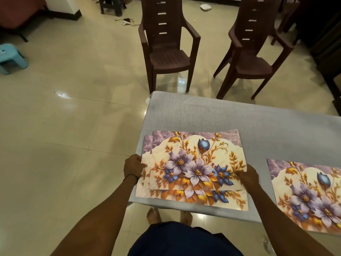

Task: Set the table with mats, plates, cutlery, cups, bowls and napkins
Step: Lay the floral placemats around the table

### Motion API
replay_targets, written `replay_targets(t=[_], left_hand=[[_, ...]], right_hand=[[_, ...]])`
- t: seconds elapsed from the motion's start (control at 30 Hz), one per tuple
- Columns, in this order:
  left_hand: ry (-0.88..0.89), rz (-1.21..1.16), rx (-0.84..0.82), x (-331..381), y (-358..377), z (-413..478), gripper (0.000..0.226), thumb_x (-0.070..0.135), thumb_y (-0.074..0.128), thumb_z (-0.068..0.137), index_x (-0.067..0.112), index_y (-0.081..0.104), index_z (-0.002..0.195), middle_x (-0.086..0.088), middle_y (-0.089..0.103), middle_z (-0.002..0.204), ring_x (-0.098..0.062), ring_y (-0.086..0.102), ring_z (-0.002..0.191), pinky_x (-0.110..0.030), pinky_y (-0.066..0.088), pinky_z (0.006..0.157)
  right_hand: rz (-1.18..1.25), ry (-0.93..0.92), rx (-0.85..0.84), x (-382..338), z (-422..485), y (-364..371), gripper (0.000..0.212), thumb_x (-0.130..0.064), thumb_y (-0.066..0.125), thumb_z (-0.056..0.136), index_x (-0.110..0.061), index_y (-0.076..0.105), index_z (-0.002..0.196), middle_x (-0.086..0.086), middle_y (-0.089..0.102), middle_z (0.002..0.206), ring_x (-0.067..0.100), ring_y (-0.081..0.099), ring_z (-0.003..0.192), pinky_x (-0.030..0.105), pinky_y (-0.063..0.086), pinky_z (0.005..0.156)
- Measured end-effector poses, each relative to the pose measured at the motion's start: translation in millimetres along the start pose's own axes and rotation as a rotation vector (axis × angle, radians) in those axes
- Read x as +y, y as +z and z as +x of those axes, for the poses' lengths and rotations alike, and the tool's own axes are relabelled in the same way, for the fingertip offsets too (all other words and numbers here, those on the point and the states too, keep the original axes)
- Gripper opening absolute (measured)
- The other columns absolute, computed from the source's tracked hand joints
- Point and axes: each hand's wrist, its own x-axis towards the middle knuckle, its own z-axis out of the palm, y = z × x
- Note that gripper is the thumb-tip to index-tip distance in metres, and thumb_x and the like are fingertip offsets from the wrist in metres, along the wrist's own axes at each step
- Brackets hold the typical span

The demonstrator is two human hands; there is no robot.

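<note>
Mats with purple and gold flowers lie on the grey bench [203, 111]. Two of them sit between the hands, one on top of the other. The top mat [195, 163] is a bit farther from the person, so the low mat [184, 197] peeks out on the near side and on the left. The left hand [133, 167] pinches the left edge of the low mat, thumb on top. The right hand [247, 174] pinches the right edge of the top mat, thumb on top too. A third mat [304, 191] lies flat on the bench to the right of the right hand, apart from the other two. Past the hands, across the bench, stand two brown chairs [169, 58]. Far left of the left hand is a small blue stool [11, 58] on the shiny floor [73, 117].
</note>
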Motion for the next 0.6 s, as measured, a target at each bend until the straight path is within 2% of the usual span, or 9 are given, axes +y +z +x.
replay_targets(t=[0.07, 0.17, 0.3, 0.47, 0.6], left_hand=[[-0.001, 0.012, 0.008, -0.2, -0.3, 2.0, 0.026, 0.01, 0.088, 0.066, 0.005, 0.069, 0.083, -0.017, 0.071, 0.092, -0.035, 0.065, 0.088, -0.033, 0.048, 0.071], [0.032, -0.005, 0.02, -3.4, -1.3, 5.2, 0.028, 0.004, 0.088, 0.063, 0.005, 0.069, 0.085, -0.018, 0.072, 0.088, -0.035, 0.066, 0.088, -0.034, 0.05, 0.074], [0.07, -0.002, 0.045, -4.6, -1.3, 5.2, 0.034, 0.001, 0.087, 0.062, 0.004, 0.069, 0.09, -0.017, 0.072, 0.087, -0.033, 0.067, 0.087, -0.031, 0.049, 0.074], [0.083, -0.034, 0.057, -3.3, -0.8, 1.8, 0.031, -0.006, 0.079, 0.067, 0.009, 0.067, 0.092, -0.014, 0.072, 0.088, -0.031, 0.067, 0.085, -0.025, 0.044, 0.069], [0.107, -0.061, 0.082, -5.8, -2.4, 0.9, 0.027, -0.012, 0.071, 0.07, 0.007, 0.068, 0.09, -0.015, 0.072, 0.084, -0.032, 0.068, 0.082, -0.031, 0.052, 0.076]], right_hand=[[0.018, 0.004, -0.007, -1.1, 2.3, 0.7, 0.047, -0.045, 0.064, 0.071, -0.012, 0.065, 0.104, 0.017, 0.071, 0.105, 0.034, 0.067, 0.097, 0.042, 0.051, 0.087], [0.019, 0.028, -0.027, -1.1, 5.4, 0.6, 0.029, -0.027, 0.073, 0.087, -0.009, 0.065, 0.108, 0.018, 0.07, 0.108, 0.035, 0.066, 0.101, 0.042, 0.051, 0.088], [0.022, 0.018, -0.053, 3.5, 6.3, -1.4, 0.038, -0.039, 0.071, 0.08, -0.014, 0.065, 0.107, 0.013, 0.07, 0.107, 0.029, 0.066, 0.097, 0.045, 0.054, 0.09], [-0.014, 0.023, -0.053, 8.4, 10.0, -1.2, 0.035, -0.033, 0.072, 0.088, -0.012, 0.065, 0.115, 0.013, 0.069, 0.11, 0.031, 0.066, 0.101, 0.043, 0.053, 0.089], [0.002, 0.053, -0.025, 9.3, 12.0, -1.1, 0.027, -0.031, 0.072, 0.089, -0.013, 0.067, 0.109, 0.014, 0.072, 0.108, 0.03, 0.068, 0.096, 0.044, 0.056, 0.087]])
